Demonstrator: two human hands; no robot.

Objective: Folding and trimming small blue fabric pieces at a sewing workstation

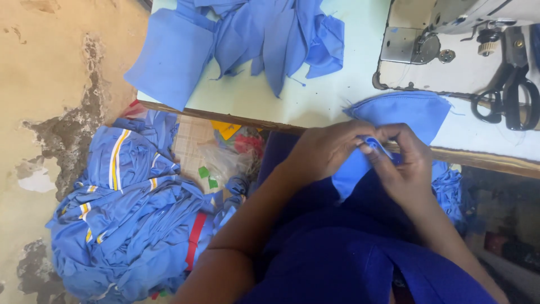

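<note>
Both hands meet at the table edge, working one blue piece. The left hand is curled, its fingertips pressed onto a fold of the cloth. The right hand faces it, thumb and forefinger pinching the same fold just beside the left fingers. The exact spot they grip is tiny and half covered by knuckles, so I cannot tell whether it is a seam or a corner.

The piece lies partly on the pale tabletop, and its lower part hangs over the edge into the person's lap, where it blends with their blue garment.

A sewing machine sits at the far right, cut off by the frame, so only its base and needle area show. Black scissors lie just beside it, their tips hidden against the machine.

A pile of cut blue pieces spreads over the far side of the table, its top out of frame. On the floor to the left lies a heap of blue garments with yellow and red stripes. Between heap and table sits a litter of scraps, too jumbled to sort out.
</note>
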